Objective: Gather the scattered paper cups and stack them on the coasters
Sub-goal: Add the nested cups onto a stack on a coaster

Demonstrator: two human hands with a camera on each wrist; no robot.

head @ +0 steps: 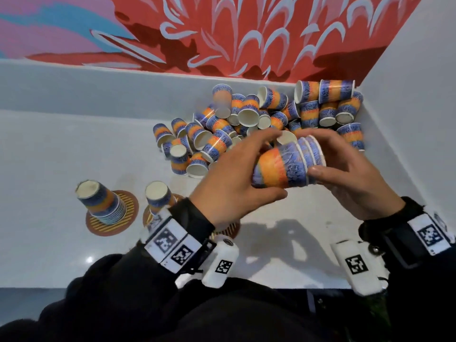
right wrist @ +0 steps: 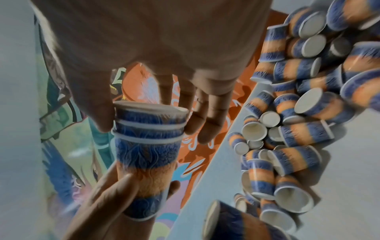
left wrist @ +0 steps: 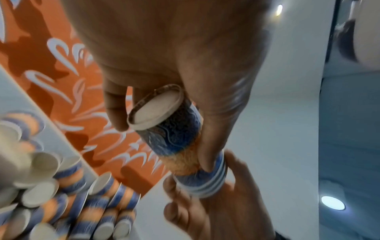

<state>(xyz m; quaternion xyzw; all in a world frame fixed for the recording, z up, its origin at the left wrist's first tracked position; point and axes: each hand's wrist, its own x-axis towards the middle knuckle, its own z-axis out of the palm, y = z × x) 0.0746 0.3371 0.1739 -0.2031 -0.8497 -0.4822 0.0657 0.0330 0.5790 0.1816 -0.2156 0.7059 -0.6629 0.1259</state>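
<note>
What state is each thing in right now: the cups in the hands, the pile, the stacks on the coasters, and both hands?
Nested cups: held off the table, lying sideways, between both hands.
Left hand: grips the nested cups' base end.
Right hand: holds their rim end.
Loose cup pile: scattered, mostly tipped over, in the table's corner.
Left stack: upside down on a coaster.
Second stack: upside down, on another coaster.

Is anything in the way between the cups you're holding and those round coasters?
Nothing visible blocks the way. The nested cups are held in the air by the left hand and right hand. The white table between them and the coasters is bare, though stacks already stand there.
</note>
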